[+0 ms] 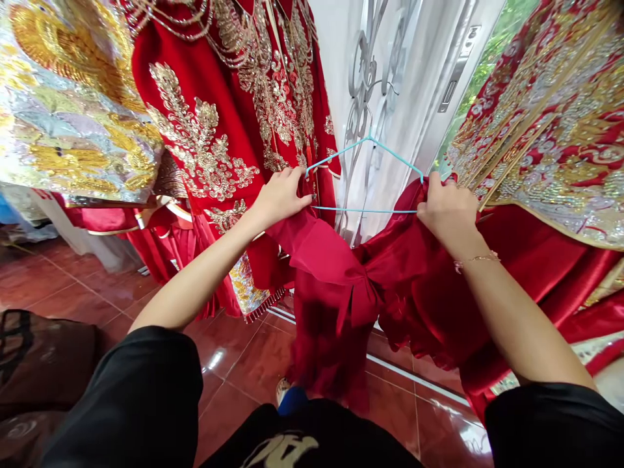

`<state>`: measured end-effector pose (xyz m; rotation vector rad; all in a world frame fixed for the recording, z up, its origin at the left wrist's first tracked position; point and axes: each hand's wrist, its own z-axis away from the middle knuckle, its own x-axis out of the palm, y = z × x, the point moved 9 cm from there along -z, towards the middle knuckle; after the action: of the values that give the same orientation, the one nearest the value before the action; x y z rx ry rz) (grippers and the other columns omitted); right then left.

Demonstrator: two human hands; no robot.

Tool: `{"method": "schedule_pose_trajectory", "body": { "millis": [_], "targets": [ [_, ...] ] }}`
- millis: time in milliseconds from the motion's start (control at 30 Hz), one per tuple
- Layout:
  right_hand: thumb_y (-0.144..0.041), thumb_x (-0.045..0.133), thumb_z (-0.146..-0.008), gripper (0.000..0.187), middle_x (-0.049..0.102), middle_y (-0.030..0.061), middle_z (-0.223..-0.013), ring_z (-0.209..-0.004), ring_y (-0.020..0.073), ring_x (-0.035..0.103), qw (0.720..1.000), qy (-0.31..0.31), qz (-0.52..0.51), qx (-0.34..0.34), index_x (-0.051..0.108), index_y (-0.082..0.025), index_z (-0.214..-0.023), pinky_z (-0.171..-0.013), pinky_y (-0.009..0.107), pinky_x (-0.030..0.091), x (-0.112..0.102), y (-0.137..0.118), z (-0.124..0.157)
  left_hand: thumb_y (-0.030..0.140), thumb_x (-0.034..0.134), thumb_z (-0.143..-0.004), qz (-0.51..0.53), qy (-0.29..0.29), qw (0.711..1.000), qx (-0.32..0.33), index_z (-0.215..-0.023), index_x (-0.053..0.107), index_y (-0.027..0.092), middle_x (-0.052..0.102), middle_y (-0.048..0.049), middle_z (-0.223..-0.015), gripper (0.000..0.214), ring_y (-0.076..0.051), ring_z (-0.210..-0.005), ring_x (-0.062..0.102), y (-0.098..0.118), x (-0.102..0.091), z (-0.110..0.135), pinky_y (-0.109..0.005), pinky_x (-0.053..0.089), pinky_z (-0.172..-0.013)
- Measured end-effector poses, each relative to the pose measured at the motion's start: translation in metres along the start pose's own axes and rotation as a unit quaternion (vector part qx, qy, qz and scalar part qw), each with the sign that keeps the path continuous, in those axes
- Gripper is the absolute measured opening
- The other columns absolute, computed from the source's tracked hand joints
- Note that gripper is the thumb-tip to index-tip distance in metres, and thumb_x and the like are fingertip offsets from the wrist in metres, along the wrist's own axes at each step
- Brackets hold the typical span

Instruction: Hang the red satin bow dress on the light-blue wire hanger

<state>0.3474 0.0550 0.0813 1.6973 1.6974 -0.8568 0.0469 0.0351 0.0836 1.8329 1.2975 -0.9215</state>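
Observation:
A light-blue wire hanger (397, 158) hangs by its hook near the grey scrollwork of a door. On it a dark red garment with a bow (365, 286) is spread between my hands, its lower part dropping toward the floor. My left hand (281, 198) is closed on the garment's edge at the hanger's left corner, thumb pointing inward. My right hand (448, 211) is closed around the garment at the right corner, fingers curled over the cloth. The hanger's bottom bar shows bare between the hands.
A red jacket with gold embroidery (205, 136) hangs close on the left, beside a gold and silver embroidered garment (73, 130). Another beaded red garment (550, 130) hangs at right. Behind is a metal door frame (453, 78). A brown bag (43, 364) rests on the red tiled floor (238, 377).

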Motion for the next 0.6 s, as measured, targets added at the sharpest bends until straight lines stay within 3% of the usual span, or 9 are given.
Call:
{"method": "schedule_pose_trajectory", "body": {
  "millis": [133,367,600],
  "targets": [
    [-0.015,0.05,-0.084,0.044,0.065,0.023,-0.097,-0.099,0.0316,0.063,0.999,-0.026,0.023,0.021,0.057,-0.006,-0.127,-0.08,0.042,0.044,0.002,-0.005,-0.004,0.016,0.057,-0.086,-0.006,0.01,1.0,-0.007,-0.143,0.044,0.007,0.052,-0.0212,-0.141,0.06,-0.037,-0.133,0.048,0.0,0.001,0.004,-0.054,0.043,-0.108],
    [-0.008,0.043,-0.085,0.04,0.067,0.0231,-0.096,-0.099,0.0345,0.065,0.997,-0.055,0.058,0.022,0.062,-0.006,-0.121,-0.081,0.044,0.046,-0.014,-0.01,0.0,0.009,0.051,-0.085,-0.014,0.039,0.999,-0.022,-0.135,0.052,0.01,0.061,-0.0184,-0.125,0.051,-0.032,-0.113,0.062,-0.006,-0.001,0.004,-0.043,0.051,-0.096],
    [-0.011,0.043,-0.087,0.038,0.065,0.0292,-0.106,-0.106,0.0373,0.062,0.994,-0.094,0.06,0.005,0.063,0.0,-0.117,-0.086,0.046,0.043,-0.019,-0.007,-0.004,0.0,0.039,-0.089,-0.126,0.032,0.988,-0.083,-0.139,0.052,0.011,0.066,-0.0224,-0.117,0.053,-0.033,-0.11,0.064,-0.003,0.0,-0.023,-0.045,0.05,-0.09]
  ]
}}
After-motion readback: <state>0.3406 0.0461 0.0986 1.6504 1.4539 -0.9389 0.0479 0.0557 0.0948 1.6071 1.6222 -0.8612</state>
